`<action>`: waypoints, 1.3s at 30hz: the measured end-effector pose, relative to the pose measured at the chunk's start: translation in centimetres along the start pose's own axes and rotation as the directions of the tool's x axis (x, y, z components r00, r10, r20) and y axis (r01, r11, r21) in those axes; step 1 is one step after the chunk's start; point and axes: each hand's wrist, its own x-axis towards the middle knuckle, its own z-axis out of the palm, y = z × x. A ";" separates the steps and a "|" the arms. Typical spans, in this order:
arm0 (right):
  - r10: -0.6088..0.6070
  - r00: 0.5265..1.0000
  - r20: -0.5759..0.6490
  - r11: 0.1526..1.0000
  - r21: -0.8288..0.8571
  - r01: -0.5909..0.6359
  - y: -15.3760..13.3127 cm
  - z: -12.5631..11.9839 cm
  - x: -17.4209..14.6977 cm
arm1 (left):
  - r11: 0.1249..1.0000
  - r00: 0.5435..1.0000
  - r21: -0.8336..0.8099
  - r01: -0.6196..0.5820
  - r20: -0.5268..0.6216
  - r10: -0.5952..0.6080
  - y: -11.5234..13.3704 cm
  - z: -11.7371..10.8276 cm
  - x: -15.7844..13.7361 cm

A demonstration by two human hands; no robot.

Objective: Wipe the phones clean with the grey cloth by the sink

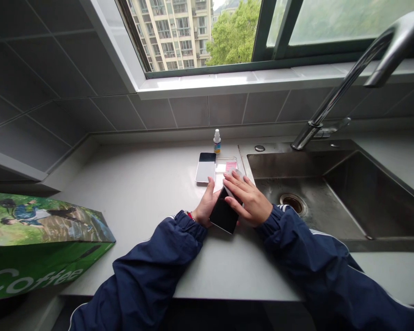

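A black-screened smartphone rests tilted in my left hand, whose thumb points up along its left side. Across the upper part of that phone lies my right hand, its fingers pressing a thin whitish cloth onto the screen. Most of the cloth is hidden under the fingers. Just beyond my left thumb, a second phone-shaped slab with a bright reflection lies on the counter. Beside it is a clear plastic case with a pink piece on it. Behind these stands a small white-capped bottle.
To the right, a steel sink is set into the white counter, with a chrome faucet arching over it. A green printed coffee bag stands at the left. Ahead is a window above a tiled wall.
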 end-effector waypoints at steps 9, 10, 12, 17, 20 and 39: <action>0.034 0.999 -0.024 0.999 0.010 -0.034 -0.1 -0.1 0.0 | 0.999 0.999 0.051 0.017 -0.032 -0.015 -0.1 0.1 0.1; 0.010 1.000 -0.010 1.000 0.017 -0.010 -0.2 -0.1 0.0 | 0.998 0.999 0.068 0.009 -0.042 -0.006 -0.1 0.1 0.1; -0.014 1.000 -0.004 1.000 0.020 0.014 -0.3 -0.1 0.0 | 0.996 0.999 0.094 -0.005 -0.047 0.009 -0.1 0.2 0.1; 0.062 0.997 -0.053 0.998 -0.002 -0.062 0.0 -0.1 0.0 | 0.993 1.000 0.119 0.011 -0.007 -0.010 -0.1 0.1 0.0; 0.086 0.994 -0.075 0.996 -0.003 -0.086 0.1 0.0 0.0 | 0.993 1.000 0.111 0.024 0.007 -0.025 0.0 -0.1 0.1; -0.045 0.999 0.017 0.999 0.024 0.044 -0.8 0.1 -0.1 | 0.996 0.997 -0.051 -0.074 0.001 0.074 -0.3 -0.2 0.3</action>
